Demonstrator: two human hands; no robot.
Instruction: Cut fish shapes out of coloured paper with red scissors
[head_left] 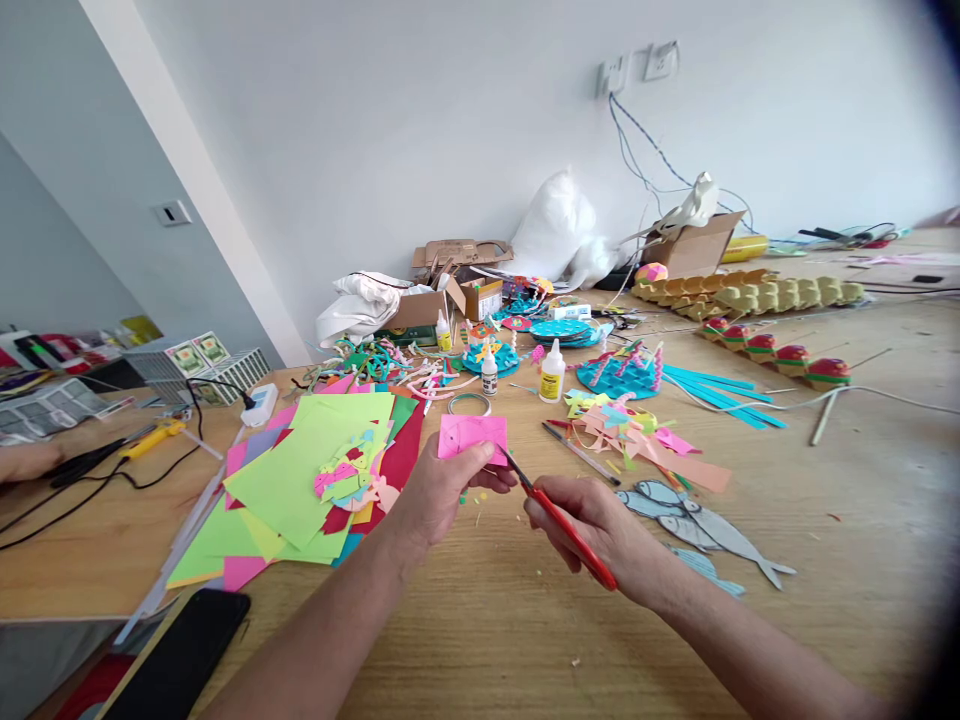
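Your left hand [442, 492] pinches a pink paper piece [471, 436] between thumb and fingers, near mid-table; a fish-like outline shows on it. Your right hand [592, 525] is closed round the red handles of the scissors [566, 530], blades pointing up and left, tips at the paper's right edge. Can't tell how far the blades are open.

To your left on the wooden table [465, 640]: overlapping colored sheets [300, 480], mostly lime green, small cut paper shapes [351, 475] on top. Black phone [180, 655] at the near left edge. Yellow-handled tool [152, 439] farther left, another person's hand [30, 462] near it.

Just beyond the pink paper: a ring-shaped roll [469, 404], a small white bottle [489, 372], and a yellow-labeled glue bottle [552, 374]. Blue disc [619, 375] with pink twisted bits right of that.

Right side: paper scraps [626, 435], a pen [581, 452], gray-blue paper fish [720, 530] near your right hand, blue strips [724, 395]. Farther back, red-and-green pieces [791, 358] in a row, egg cartons [787, 294], and an open cardboard box [694, 245]. White bag [555, 225] by the wall.
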